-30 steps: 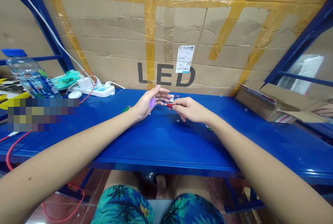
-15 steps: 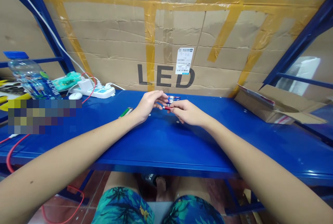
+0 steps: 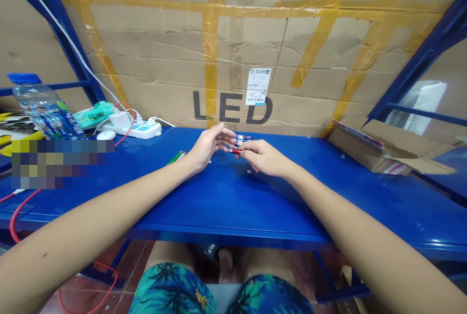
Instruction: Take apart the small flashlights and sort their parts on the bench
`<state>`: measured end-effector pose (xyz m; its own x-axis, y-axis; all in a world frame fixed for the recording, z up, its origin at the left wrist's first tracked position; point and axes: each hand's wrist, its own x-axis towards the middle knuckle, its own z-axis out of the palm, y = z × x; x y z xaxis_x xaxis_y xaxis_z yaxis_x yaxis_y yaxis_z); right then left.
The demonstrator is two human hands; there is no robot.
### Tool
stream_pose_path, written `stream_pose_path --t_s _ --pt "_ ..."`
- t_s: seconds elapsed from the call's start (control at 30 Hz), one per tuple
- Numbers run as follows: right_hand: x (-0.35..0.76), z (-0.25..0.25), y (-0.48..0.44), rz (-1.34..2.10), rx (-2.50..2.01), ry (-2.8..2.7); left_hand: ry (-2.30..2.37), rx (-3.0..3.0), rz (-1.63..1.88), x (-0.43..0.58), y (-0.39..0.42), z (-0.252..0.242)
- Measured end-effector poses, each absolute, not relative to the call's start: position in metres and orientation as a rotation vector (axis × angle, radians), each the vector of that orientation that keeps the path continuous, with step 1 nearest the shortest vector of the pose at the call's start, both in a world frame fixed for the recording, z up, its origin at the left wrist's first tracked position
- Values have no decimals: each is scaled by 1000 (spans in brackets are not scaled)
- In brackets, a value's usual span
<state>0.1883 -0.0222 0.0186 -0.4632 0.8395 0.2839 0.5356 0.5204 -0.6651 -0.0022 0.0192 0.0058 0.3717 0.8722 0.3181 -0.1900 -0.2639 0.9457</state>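
My right hand [image 3: 263,157] pinches a small red stick-like piece with a silver end [image 3: 234,151] between thumb and fingers, and its kind is too small to make out. Opposite it, my left hand [image 3: 208,148] is open, thumb raised and fingers loosely curved, close to the silver end. Just behind the fingertips lie several small blue-and-silver pieces [image 3: 243,140] side by side on the blue table [image 3: 233,202]. A green-and-white piece with a metal tip [image 3: 177,157] rests left of my left hand, partly hidden by its wrist.
A blue-capped bottle [image 3: 47,110] and a white power strip [image 3: 146,128] with plugs and cables are at the left. An opened cardboard box [image 3: 386,148] sits at the right. Behind the table stands a large taped cardboard panel [image 3: 164,61].
My left thumb has lifted a little, away from the fingers. The right hand still holds the red piece in nearly the same place.
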Motion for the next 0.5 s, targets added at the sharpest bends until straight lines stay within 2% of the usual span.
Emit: stream_pose_path --t_s 0.5 --pt "191 21 -23 678 -1132 -2155 539 1424 1072 -4 19 8"
